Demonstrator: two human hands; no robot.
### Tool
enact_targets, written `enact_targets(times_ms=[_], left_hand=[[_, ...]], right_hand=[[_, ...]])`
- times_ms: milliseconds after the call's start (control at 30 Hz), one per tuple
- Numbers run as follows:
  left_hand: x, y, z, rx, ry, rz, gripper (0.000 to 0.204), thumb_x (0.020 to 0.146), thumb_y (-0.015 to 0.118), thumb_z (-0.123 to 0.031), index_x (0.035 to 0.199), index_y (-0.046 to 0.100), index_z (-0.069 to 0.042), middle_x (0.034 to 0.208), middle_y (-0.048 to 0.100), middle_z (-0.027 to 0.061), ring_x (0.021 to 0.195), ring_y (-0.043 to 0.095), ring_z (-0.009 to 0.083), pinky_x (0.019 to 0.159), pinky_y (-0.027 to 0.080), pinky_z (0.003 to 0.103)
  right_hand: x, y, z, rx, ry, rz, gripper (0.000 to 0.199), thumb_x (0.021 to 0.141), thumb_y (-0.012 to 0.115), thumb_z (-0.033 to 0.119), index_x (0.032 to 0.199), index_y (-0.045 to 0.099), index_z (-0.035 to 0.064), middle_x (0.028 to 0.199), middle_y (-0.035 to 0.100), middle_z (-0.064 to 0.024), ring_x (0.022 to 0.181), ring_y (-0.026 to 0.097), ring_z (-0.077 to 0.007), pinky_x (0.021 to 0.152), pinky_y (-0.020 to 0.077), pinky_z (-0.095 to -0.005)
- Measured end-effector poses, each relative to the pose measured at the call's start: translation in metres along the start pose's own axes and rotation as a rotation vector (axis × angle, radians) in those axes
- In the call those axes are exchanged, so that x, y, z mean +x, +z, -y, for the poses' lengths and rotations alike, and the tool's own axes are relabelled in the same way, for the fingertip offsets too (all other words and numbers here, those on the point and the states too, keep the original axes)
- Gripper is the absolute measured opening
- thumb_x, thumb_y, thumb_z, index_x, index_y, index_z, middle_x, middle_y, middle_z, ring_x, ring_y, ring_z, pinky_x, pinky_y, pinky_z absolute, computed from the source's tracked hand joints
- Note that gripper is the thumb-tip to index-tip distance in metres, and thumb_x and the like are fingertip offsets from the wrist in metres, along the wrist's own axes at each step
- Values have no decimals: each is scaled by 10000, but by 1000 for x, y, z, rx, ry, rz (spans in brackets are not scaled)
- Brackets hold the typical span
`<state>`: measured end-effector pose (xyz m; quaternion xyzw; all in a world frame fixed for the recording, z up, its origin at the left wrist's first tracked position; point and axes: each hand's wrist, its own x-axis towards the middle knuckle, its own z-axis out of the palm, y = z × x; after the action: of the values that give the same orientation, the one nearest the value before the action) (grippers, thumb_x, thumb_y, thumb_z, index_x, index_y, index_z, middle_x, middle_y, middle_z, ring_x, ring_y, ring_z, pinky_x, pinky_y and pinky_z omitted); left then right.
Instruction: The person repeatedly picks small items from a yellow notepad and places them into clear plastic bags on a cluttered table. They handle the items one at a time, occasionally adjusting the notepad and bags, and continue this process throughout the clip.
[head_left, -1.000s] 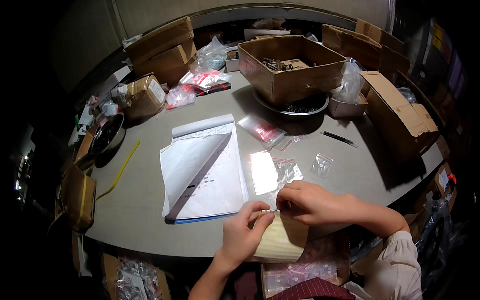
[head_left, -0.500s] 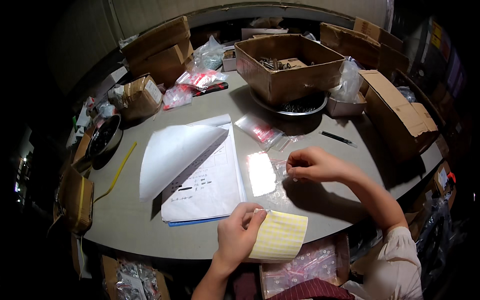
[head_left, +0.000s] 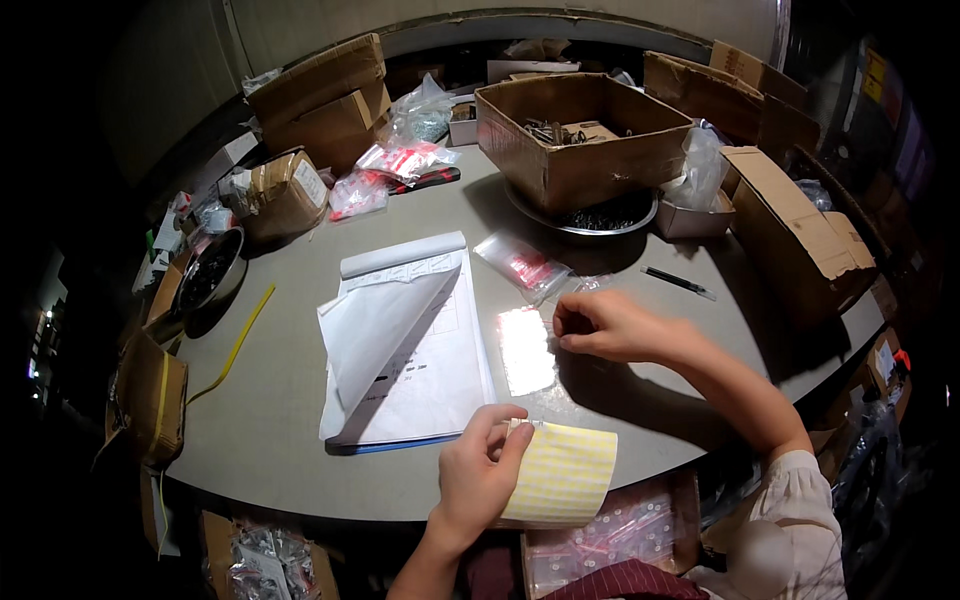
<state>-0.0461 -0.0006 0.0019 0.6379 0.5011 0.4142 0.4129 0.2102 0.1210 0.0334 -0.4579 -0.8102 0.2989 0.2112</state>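
Note:
My left hand [head_left: 484,468] pinches the upper left corner of a sheet of small yellow stickers [head_left: 565,470], held over the table's near edge. My right hand [head_left: 612,327] is closed, thumb against curled fingers. It hovers over or touches the right side of a shiny clear plastic bag [head_left: 526,350] that glares white; what its fingertips hold, if anything, cannot be made out. Left of the bag lies a paper pad [head_left: 450,390] on a blue board. Its top page [head_left: 350,335] curls up, covering part of the handwriting.
Beyond the pad lie zip bags with red print [head_left: 520,263] and a black pen [head_left: 678,282]. A carton of metal parts [head_left: 580,165] rests on a metal bowl [head_left: 590,226]. A yellow strap [head_left: 238,335] lies left. Below the near edge stands a box of small bags [head_left: 600,550].
The pad's curled page has swung to the right, back over the pad. My right hand has shifted slightly left toward the glaring bag. My left hand keeps its hold on the sticker sheet.

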Motion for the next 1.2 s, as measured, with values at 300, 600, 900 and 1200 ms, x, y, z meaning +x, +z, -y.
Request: enact_targets(times_ms=[300,600,900,1200], left_hand=[[0,1,5,-39,9,-2,242,1010,697,-156,1206,659,-19,766,735,98,653,649,115,631,514,283],[0,-8,3,-287,-113,77,244,1012,661,-67,1238,645,21,915,764,68,824,659,74,765,516,233],[-8,-34,3,-570,-163,62,253,1040,610,-67,1260,629,57,986,743,77,886,664,87,821,501,215],[-24,-13,-11,-457,-189,140,202,1038,639,-72,1215,602,17,980,759,78,856,661,76,787,504,207]], right_hand=[[-3,27,-6,-457,34,-122,347,863,795,171,1118,599,42,1022,685,-145,977,660,-353,813,532,-391],[-85,-23,-58,-509,81,-113,627,918,768,308,1485,551,146,1488,470,-233,1404,387,-448,1185,311,-551],[-168,9,-7,203,-350,222,443,872,611,90,1298,733,67,1501,554,-190,1490,364,-432,1246,247,-551],[-198,12,29,778,-288,81,237,922,674,27,1134,755,-43,1184,740,-182,1094,708,-296,1003,530,-399]])
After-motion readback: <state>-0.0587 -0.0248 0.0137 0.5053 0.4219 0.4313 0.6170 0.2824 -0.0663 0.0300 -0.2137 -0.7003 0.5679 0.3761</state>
